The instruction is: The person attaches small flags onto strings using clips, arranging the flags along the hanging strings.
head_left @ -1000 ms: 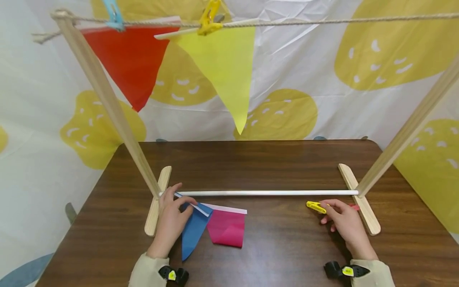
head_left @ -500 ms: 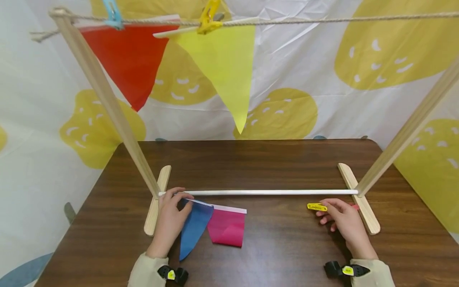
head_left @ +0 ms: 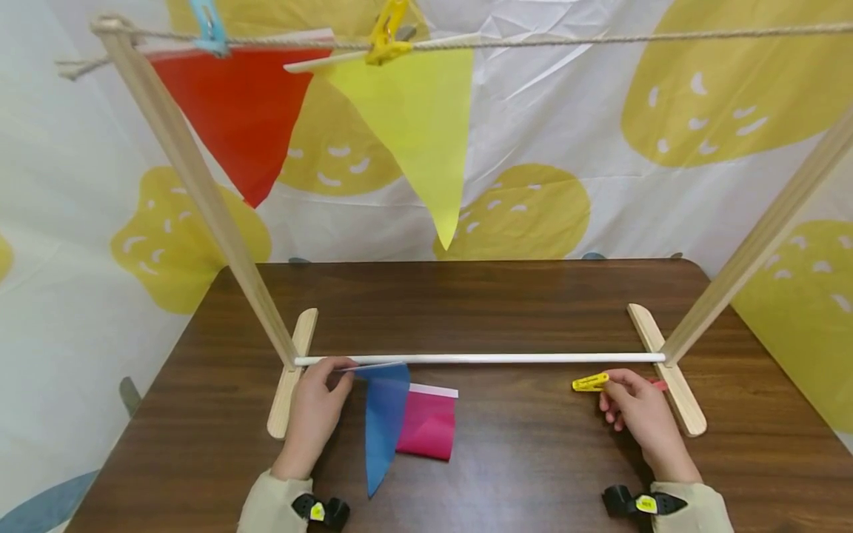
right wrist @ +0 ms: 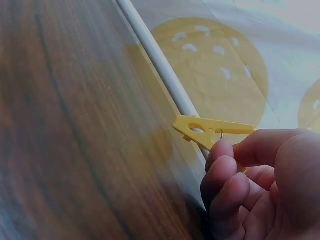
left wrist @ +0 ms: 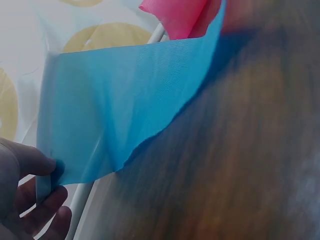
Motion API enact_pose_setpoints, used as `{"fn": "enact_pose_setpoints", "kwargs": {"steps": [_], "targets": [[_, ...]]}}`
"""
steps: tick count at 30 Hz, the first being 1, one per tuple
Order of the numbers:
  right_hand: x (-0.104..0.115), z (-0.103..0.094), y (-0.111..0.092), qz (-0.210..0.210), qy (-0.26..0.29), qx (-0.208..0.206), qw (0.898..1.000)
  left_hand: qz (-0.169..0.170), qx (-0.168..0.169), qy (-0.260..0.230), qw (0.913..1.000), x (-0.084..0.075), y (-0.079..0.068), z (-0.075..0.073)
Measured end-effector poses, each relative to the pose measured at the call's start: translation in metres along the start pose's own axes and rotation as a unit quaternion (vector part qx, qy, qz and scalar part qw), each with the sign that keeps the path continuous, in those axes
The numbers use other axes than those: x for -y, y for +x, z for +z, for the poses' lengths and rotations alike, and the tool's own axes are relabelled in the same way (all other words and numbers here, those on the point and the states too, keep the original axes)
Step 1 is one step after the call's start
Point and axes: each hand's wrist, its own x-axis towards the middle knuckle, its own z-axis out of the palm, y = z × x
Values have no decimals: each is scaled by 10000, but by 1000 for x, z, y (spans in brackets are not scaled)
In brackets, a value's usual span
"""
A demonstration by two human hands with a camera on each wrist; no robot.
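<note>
My left hand (head_left: 313, 407) pinches one end of the white-edged top of a blue pennant (head_left: 386, 426); in the left wrist view the blue pennant (left wrist: 125, 105) spreads out from between thumb and fingers. Part of a pink pennant (head_left: 428, 426) shows on the table behind it, its lower end curled. At the right, my right hand (head_left: 643, 422) holds a yellow clothespin (head_left: 589, 383) by its handle end, and the clothespin's nose (right wrist: 184, 127) points left, away from the fingers. A small pinkish-red piece (head_left: 660, 385) shows just past that hand, mostly hidden.
A rope (head_left: 600, 38) runs between wooden posts (head_left: 200, 178). From it hang a red pennant (head_left: 240, 111) under a light-blue clothespin (head_left: 210, 28) and a light-yellow pennant (head_left: 426, 111) under a yellow one. A white rod (head_left: 493, 358) joins the stand's feet above the brown table (head_left: 520, 459).
The blue pennant has swung to the right in my left hand, its top edge levelling out and covering more of the pink one. The right hand has tilted the clothespin slightly, staying in place.
</note>
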Motion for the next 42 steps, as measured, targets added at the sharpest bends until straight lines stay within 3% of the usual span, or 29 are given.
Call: {"fn": "enact_pose_setpoints", "kwargs": {"steps": [7,14,19,32,42], "targets": [[1,0,0,-52,14,57,10000,57,65,109,9999,-1,-1,0],[1,0,-1,-250,-277,54,9993,365,134,129,9992,3,0,2],[1,0,-1,-318,-298,129,9990,244,156,152,9995,3,-1,2],[0,1,0,-111,-139,119,9998,-87,315,35,9995,1,-3,1],[2,-2,-1,173,-5,40,9998,230,204,46,9995,1,-3,1]]}}
